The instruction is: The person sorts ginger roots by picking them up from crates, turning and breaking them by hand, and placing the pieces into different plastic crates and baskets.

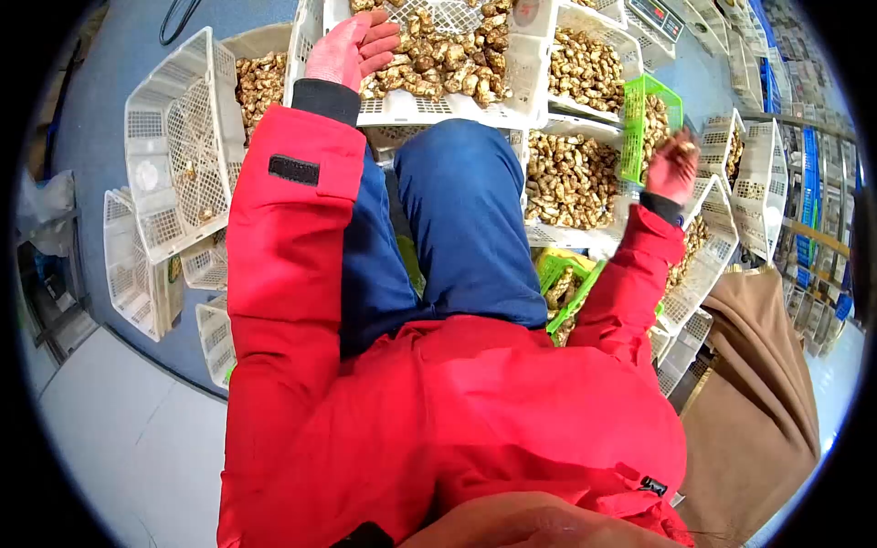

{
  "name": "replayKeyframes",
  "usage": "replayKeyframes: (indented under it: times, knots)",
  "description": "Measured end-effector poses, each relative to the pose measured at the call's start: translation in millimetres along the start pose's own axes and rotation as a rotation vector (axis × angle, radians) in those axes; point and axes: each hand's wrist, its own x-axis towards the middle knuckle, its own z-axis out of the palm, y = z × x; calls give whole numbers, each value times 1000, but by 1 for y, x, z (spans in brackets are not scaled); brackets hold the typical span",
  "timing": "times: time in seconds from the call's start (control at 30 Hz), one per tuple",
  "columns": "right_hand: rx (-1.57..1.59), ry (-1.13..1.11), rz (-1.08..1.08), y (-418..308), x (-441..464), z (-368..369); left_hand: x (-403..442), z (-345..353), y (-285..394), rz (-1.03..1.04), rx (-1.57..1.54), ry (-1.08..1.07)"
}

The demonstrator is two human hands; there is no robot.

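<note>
- left arm (288,301) stretched forward; left hand (353,49) released, fingers uncurled, pointing right;
- white crate (438,111) beneath; mushrooms (443,68) heaped inside;
- right arm (639,274) angled outward; right hand (674,170) blurred beside green basket (632,132); can't tell if gripping

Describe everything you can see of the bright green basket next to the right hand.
The bright green basket looks like plastic, with openwork sides and a raised rim. It stands at the upper right of the view, just right of white crates, and holds brown-and-cream pieces that look like mushrooms. Its left wall shows most clearly. The right hand, slightly blurred, is at its lower right end; whether they touch is unclear, as is what supports the basket.
</note>
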Motion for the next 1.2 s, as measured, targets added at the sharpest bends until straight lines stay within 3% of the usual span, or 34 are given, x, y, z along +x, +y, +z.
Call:
replayKeyframes:
  times: [0.1, 0.17, 0.2, 0.23, 0.27, 0.3, 0.33, 0.4, 0.47, 0.53, 0.6, 0.63, 0.67, 0.73, 0.77, 0.8, 0.87, 0.93, 1.2]
  knots:
    - [-553, 168, -384, -143, -5, -146, -8, 13, 7, -6, 87, 14]
    - [41, 294, -167, -145, -22, -149, -12, 18, 8, 8, 91, 10]
    - [-11, 287, -61, -130, -17, -141, -13, 21, 10, 16, 93, 20]
    - [-83, 141, 3, -97, 3, -136, -15, 22, 11, 17, 99, 34]
    - [-346, 154, -31, -41, 10, -90, -16, 22, 10, 41, 78, 32]
    - [-515, 134, 77, 20, 7, -21, -16, 21, 11, 34, 51, 39]
    - [-431, -209, 287, 69, 42, -31, -15, 19, 12, 29, 22, 46]
    - [-818, -380, 459, 175, 33, 66, -15, 17, 14, 28, 34, 89]
    - [-1282, -780, 245, 270, 50, 82, -13, 18, 18, 50, 91, 101]
    - [-2101, -1013, -222, 338, 65, 82, -6, 12, 14, 35, 51, 81]
    - [-2296, -990, -267, 380, 72, 61, -2, 13, 13, 7, 32, 82]
    - [-2484, -989, -174, 388, 78, 62, -2, 14, 13, -10, 22, 84]
    - [-2390, -985, -317, 387, 79, 62, -4, 17, 14, 22, 22, 77]
    - [-2047, -882, -228, 367, 76, 53, -2, 15, 11, 42, 46, 61]
    - [-1847, -820, 2, 345, 67, 69, -3, 17, 13, 32, 50, 68]
    - [-1197, -649, 424, 334, 64, 61, -5, 19, 16, 22, 53, 73]
    - [-480, -666, 658, 307, 59, 48, -6, 18, 14, 20, 57, 33]
    - [-285, -529, 716, 274, 19, 89, -6, 16, 9, 31, 73, 23]
    - [-355, -725, 589, 243, 17, 119, -2, 10, 2, -13, 100, 34]
